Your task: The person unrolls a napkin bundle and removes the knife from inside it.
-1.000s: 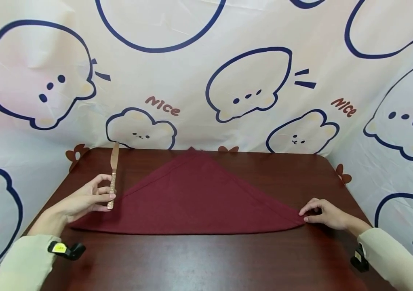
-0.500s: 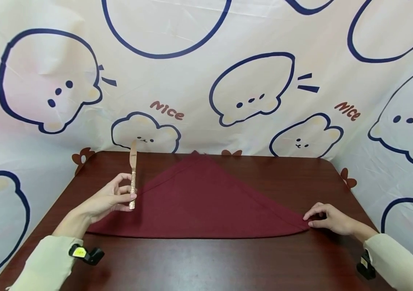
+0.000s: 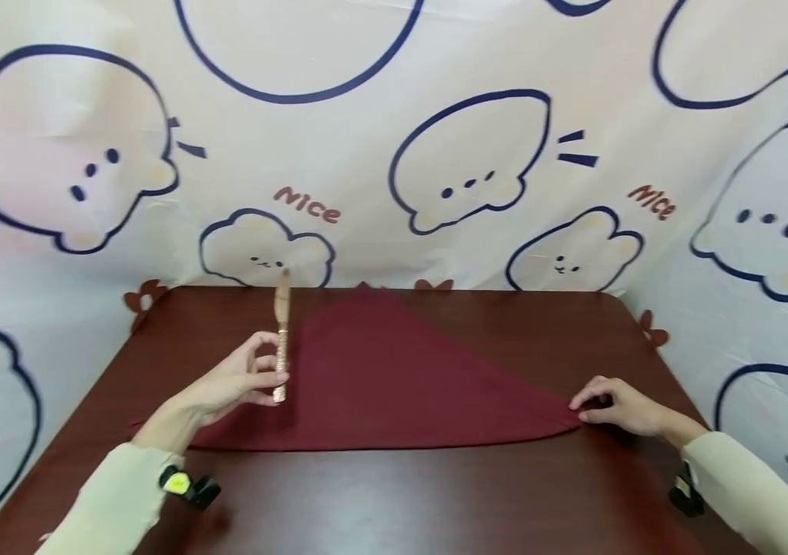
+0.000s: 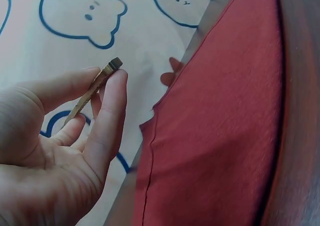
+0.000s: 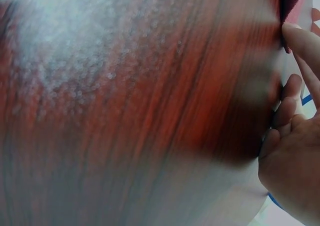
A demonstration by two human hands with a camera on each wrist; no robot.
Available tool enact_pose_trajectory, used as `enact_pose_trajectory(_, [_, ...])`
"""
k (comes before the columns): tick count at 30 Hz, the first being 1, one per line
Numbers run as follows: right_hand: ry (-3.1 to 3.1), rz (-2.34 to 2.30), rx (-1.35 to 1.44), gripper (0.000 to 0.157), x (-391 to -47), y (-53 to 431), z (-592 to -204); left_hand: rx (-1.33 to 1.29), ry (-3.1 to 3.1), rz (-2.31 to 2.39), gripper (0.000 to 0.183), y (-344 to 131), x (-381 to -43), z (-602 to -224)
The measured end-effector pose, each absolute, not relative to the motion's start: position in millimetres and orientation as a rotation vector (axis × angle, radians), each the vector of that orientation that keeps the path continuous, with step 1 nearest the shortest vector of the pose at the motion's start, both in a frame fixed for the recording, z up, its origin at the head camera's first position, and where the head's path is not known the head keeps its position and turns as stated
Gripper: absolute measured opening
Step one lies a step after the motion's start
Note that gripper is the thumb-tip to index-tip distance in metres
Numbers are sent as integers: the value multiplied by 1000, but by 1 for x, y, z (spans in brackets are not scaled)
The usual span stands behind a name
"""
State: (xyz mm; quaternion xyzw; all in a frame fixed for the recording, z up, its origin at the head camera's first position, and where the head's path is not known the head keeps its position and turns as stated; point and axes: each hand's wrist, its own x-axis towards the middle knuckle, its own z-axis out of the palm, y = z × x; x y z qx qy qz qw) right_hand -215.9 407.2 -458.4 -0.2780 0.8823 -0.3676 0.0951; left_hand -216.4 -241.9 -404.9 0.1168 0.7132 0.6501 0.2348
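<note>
My left hand [image 3: 234,381] holds a gold butter knife [image 3: 282,331] upright by its textured handle, blade up, between thumb and fingers. It is raised over the left part of a dark red cloth napkin [image 3: 394,378], which lies as a flat triangle with its peak toward the back. In the left wrist view, the knife [image 4: 92,92] shows end-on past the fingertips, apart from the napkin [image 4: 215,121]. At the napkin's right corner, my right hand [image 3: 623,408] pinches the tip between thumb and forefinger. The right wrist view catches the thumb [image 5: 302,38] against that red corner [image 5: 293,1].
A glossy dark brown wooden table [image 3: 394,501] lies under the napkin. Behind it and at both sides hangs a pale printed curtain [image 3: 352,154] with cartoon outlines, meeting the table's back edge. Each wrist wears a small black camera [image 3: 189,487].
My left hand has carried the upright butter knife rightward over the napkin, from near its left corner. The right hand stays at the right corner. The head view shifted slightly and came back.
</note>
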Motion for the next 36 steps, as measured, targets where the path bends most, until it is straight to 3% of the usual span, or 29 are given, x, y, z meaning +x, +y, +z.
enact_pose_trajectory(36, [2568, -1086, -813, 13, -217, 408, -456, 168, 1873, 1907, 53, -120, -233, -410])
